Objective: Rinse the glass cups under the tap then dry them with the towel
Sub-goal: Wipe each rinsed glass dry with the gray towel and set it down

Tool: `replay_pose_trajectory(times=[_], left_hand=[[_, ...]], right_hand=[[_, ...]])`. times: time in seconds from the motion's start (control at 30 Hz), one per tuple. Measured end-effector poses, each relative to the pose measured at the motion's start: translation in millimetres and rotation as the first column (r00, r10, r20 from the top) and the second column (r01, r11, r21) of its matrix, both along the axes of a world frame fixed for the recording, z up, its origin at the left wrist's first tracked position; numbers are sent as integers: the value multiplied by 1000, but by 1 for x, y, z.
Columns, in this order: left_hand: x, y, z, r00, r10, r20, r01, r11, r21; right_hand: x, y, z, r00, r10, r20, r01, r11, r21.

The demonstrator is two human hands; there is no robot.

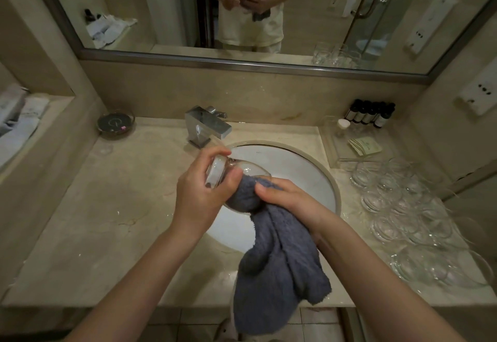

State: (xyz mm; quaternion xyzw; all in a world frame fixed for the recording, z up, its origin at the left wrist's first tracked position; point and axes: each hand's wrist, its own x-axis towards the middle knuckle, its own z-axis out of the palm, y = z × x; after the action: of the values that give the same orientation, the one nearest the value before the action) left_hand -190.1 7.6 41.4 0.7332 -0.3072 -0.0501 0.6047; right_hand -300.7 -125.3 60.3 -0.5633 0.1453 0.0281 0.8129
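Marble counter (113,207): glass cups (408,215) right, dish (115,124) left, bottles (371,114).

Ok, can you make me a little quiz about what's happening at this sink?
1. True or false: water is running from the tap.
2. Which hand pushes the blue towel into the glass cup: A) left hand, B) right hand?
3. Fill in: the other glass cups stand on the counter to the ____ of the sink.

Key: 1 false; 2 B; 3 right.
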Motion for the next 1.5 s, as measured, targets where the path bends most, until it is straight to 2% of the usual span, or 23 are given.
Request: replay_pose_trajectory(times=[0.07, 0.13, 0.2, 0.27, 0.33, 0.4, 0.47, 0.53, 0.6, 0.63, 0.67, 0.73, 0.8, 0.9, 0.97, 1.0, 1.07, 1.1, 1.17, 1.27, 1.37, 1.43, 1.5], left_hand=[[-1, 3, 5, 984, -70, -163, 74, 997, 18], [3, 4, 19, 873, -79, -482, 148, 983, 108], [7, 3, 27, 778, 31, -627, 171, 950, 260], [7, 2, 24, 839, 94, -535, 80, 953, 293], [3, 5, 19, 921, 58, -384, -2, 989, 145], [-2, 10, 12, 974, -9, -226, 17, 999, 32], [-4, 14, 9, 984, -41, -171, 46, 999, 23], [-3, 17, 15, 944, -50, -327, 75, 995, 65], [2, 17, 25, 788, -53, -613, 161, 979, 122], [3, 17, 30, 723, -22, -691, 190, 967, 168], [3, 16, 30, 724, 21, -690, 176, 961, 215], [-4, 14, 26, 837, 90, -540, 37, 975, 220], [-15, 16, 18, 934, 103, -342, -70, 992, 107], [-30, 22, 10, 980, 98, -176, -97, 995, 12], [-33, 25, 13, 950, 87, -302, -88, 996, 11], [-31, 25, 17, 896, 64, -439, -60, 998, 25], [-25, 24, 25, 700, 67, -711, -3, 996, 91], [-22, 22, 26, 660, 98, -745, 2, 991, 132], [-21, 20, 21, 775, 135, -618, -74, 990, 124], [-27, 24, 8, 974, 93, -207, -112, 991, -79], [-24, 31, -5, 995, 1, 98, 8, 996, -89], [-23, 32, 0, 997, -55, 45, 58, 997, -55], [-22, 31, 12, 965, -112, -236, 106, 994, -37]], right_hand=[[-2, 1, -1, 1000, 15, 20, -13, 994, -109], [-3, 3, 1, 998, 53, 45, -37, 955, -295], [-4, 5, 0, 993, 100, 61, -66, 909, -411], [-3, 8, 1, 990, 125, 69, -87, 912, -400], [-2, 8, 3, 991, 119, 56, -100, 958, -270], [-1, 5, 3, 993, 118, 22, -115, 986, -119], [-2, 2, 3, 992, 129, 2, -129, 990, -60], [-3, 3, 1, 991, 132, -3, -131, 982, -138], [-4, 5, 1, 989, 150, 1, -142, 936, -324], [-3, 6, 1, 985, 172, 2, -156, 898, -412], [-3, 6, 2, 981, 193, 0, -172, 873, -457], [-1, 4, 4, 976, 218, -14, -204, 885, -420], [0, -1, 5, 969, 244, -29, -241, 921, -304], [1, -7, 6, 961, 264, -78, -273, 949, -155], [0, -8, 7, 956, 282, -83, -293, 937, -191], [0, -8, 6, 954, 289, -78, -299, 924, -237], [-2, -6, 7, 950, 309, -55, -307, 878, -368], [-2, -4, 8, 944, 327, -47, -317, 855, -410], [-1, -2, 5, 941, 336, -31, -320, 860, -397], [0, -4, 2, 950, 311, -20, -309, 930, -198], [-4, -4, 0, 944, 331, -12, -331, 944, -6], [-7, -4, -2, 945, 327, -11, -327, 945, 2], [-7, -4, -1, 956, 292, -31, -293, 952, -89]])
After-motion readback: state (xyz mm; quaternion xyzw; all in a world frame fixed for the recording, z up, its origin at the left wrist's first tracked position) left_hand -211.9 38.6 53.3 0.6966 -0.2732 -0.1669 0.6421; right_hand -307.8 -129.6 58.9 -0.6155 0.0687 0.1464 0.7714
